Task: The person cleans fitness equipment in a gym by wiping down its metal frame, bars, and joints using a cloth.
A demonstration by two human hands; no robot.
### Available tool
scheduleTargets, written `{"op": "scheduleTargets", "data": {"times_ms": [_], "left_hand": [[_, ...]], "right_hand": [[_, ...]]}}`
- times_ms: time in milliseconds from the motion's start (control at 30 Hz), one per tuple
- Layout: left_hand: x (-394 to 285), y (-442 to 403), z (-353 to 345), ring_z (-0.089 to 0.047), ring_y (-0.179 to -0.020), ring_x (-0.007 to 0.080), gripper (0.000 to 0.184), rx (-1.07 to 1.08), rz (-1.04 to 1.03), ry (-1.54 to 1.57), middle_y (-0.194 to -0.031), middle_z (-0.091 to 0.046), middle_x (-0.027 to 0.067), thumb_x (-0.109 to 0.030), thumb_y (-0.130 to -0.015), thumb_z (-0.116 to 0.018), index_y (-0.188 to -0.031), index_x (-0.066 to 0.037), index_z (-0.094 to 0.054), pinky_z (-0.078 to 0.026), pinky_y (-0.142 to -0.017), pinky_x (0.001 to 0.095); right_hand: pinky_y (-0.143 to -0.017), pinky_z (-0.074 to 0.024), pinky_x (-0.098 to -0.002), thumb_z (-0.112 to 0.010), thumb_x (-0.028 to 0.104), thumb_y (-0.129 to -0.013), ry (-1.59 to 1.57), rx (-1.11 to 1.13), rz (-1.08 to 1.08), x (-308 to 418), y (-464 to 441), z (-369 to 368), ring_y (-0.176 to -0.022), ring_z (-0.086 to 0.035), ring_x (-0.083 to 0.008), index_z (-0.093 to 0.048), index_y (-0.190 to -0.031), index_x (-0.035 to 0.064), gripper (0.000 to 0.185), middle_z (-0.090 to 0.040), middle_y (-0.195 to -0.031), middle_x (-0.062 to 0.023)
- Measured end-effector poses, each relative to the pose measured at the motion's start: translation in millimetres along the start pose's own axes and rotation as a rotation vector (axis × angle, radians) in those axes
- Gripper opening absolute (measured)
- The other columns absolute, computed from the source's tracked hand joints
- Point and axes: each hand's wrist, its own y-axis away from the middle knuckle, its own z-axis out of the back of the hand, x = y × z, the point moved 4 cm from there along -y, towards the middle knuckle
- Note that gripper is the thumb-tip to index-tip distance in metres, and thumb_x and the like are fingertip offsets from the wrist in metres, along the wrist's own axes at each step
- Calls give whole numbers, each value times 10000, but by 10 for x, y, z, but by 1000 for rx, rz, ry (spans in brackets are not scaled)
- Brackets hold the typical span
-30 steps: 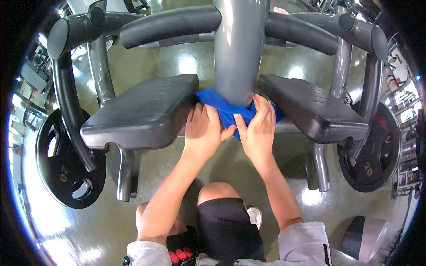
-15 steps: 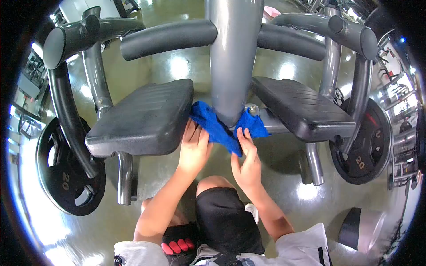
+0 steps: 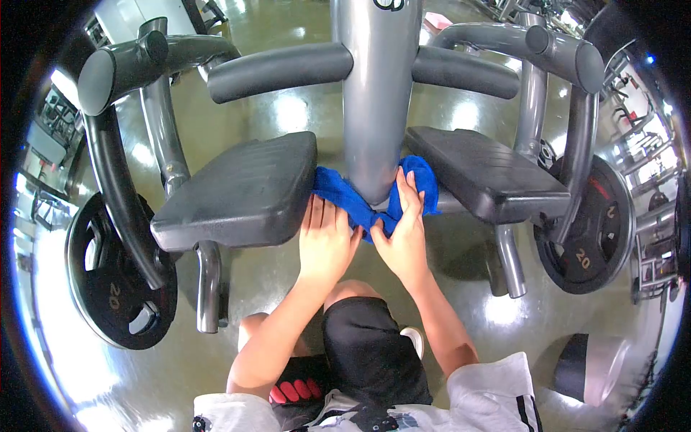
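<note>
A blue cloth point(image 3: 335, 189) wraps around the front of the grey post point(image 3: 376, 101) near its base. My left hand point(image 3: 326, 234) grips the cloth's left part, close beside the left black pad point(image 3: 237, 191). On the other side my right hand point(image 3: 404, 230) holds the cloth, its fingers stretched up along the post's right side and the thumb pressed on the blue fabric near the middle. The post's foot is partly hidden behind the cloth and my fingers. To the right of that hand is another black pad point(image 3: 489, 173).
Weight plates marked 20 hang at the left point(image 3: 119, 277) and at the right point(image 3: 584, 230). Padded bars point(image 3: 281, 72) cross the post above. Metal tubes point(image 3: 208, 288) stick down below the pads. A white and black container point(image 3: 590, 369) stands on the floor at lower right.
My right hand has moved up along the post, and the cloth's right end is now bunched higher there. My left hand has shifted slightly right. The view has moved a little.
</note>
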Motion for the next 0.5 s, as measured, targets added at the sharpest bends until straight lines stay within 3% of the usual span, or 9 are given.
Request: {"op": "scheduleTargets", "data": {"times_ms": [167,233,267,333,400,467,500], "left_hand": [[64,42,-24,-454,-1124,438,492,-35,-7,73,-1140,-509,261,-177,-682,-706,-1071,53,-510,-317,-1027,483],[49,55,49,-474,-1105,418,429,-61,-23,47,-1092,-529,244,-164,-676,-702,-1007,45,-526,-346,-998,473],[26,59,97,-493,-1085,398,366,-84,-39,22,-1044,-550,227,-150,-669,-699,-942,37,-542,-375,-970,463],[-79,95,160,-500,-1071,391,335,-87,-16,12,-1023,-552,223,-140,-692,-684,-938,35,-539,-386,-953,453],[-188,111,260,-507,-1057,385,304,-90,0,-1,-1002,-554,220,-130,-715,-669,-934,34,-535,-397,-937,444],[-234,137,308,-516,-999,397,282,37,183,363,-986,-535,256,-118,-759,-639,-946,53,-515,-422,-877,441],[-278,156,360,-513,-998,465,388,-85,202,460,-1091,-510,327,-130,-848,-582,-1106,135,-463,-401,-919,454]], "right_hand": [[-1066,-242,-490,-586,-46,-718,69,-75,-30,23,99,4,-1270,-352,-393,-333,-1342,2,675,-408,-1322,-249],[-994,-373,-420,-578,-93,-752,-76,-198,21,-68,245,16,-1180,-482,-316,-407,-1288,12,572,-509,-1231,-228],[-994,-373,-420,-578,-93,-752,-75,-197,25,9,265,46,-1180,-482,-316,-407,-1288,12,572,-509,-1231,-228],[-928,-438,-344,-581,-93,-793,-334,-263,-186,94,306,91,-1121,-533,-208,-486,-1181,-10,408,-568,-1176,-185],[-903,-447,-299,-560,-62,-840,-477,-318,-177,260,163,71,-1129,-511,-183,-445,-1140,-24,323,-538,-1210,-215],[-947,-415,-333,-553,-71,-841,-552,-589,154,481,-70,200,-1158,-497,-252,-379,-1119,-19,332,-498,-1229,-275],[-967,-395,-350,-548,-76,-841,-508,-630,174,594,-213,278,-1166,-489,-277,-352,-1125,-11,351,-477,-1238,-298]]}}
